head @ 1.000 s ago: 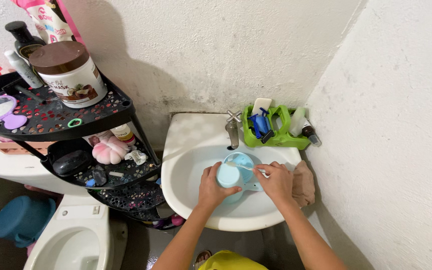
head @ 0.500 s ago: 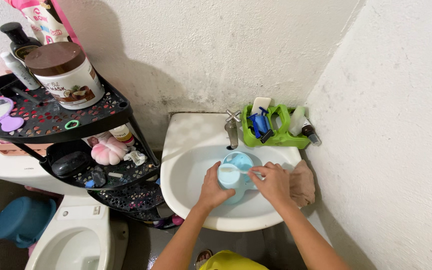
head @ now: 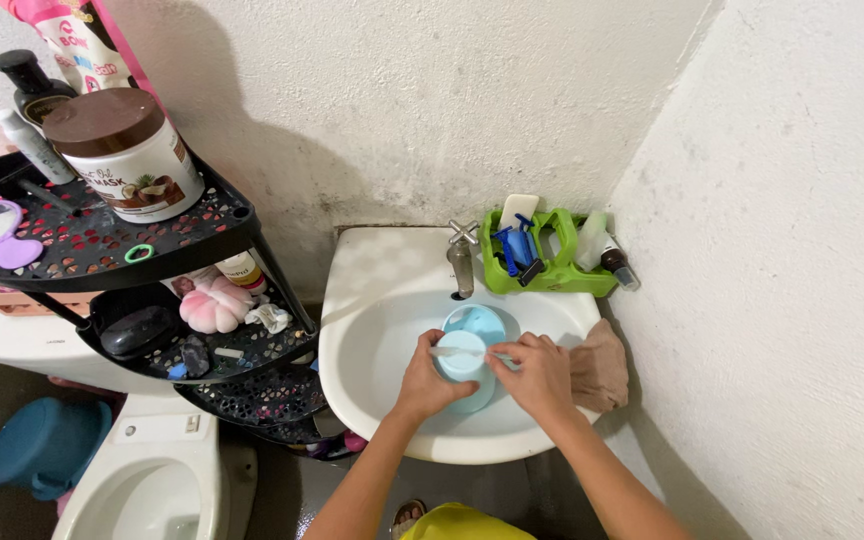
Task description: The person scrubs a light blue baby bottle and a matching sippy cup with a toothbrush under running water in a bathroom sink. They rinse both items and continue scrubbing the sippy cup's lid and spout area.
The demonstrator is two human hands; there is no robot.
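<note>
While both hands sit low over the white sink (head: 372,300), I log the light blue plastic cup (head: 464,350) as the thing in hand. Left hand (head: 424,380) is wrapped around the cup's near side, fingers curled narrow on the wall. Right hand (head: 537,375) is pinched on a thin pale stick-like item (head: 457,352), maybe a toothbrush, lying across the cup mouth; too small to tell for sure.

Cup sits between the two hands, inside the basin, just beyond the left fingertips. Tap (head: 462,262) stands past the cup, away from both hands. Brown cloth (head: 600,365) lies on the sink rim just outside the right hand. Green caddy (head: 550,262) with blue razors is farther out, beyond the right hand at the wall.

My read on handling: cup looks light, stiff, thin-walled plastic, probably wet and so slippery; not fragile. I'd grip around the side wall, mid-height, as the left hand does, not by the rim. Thin item looks light and rigid, pinch at its end.

Black shelf rack (head: 102,250) with a brown-lidded jar (head: 124,150) is well off from the left hand, toilet (head: 147,480) below it.
</note>
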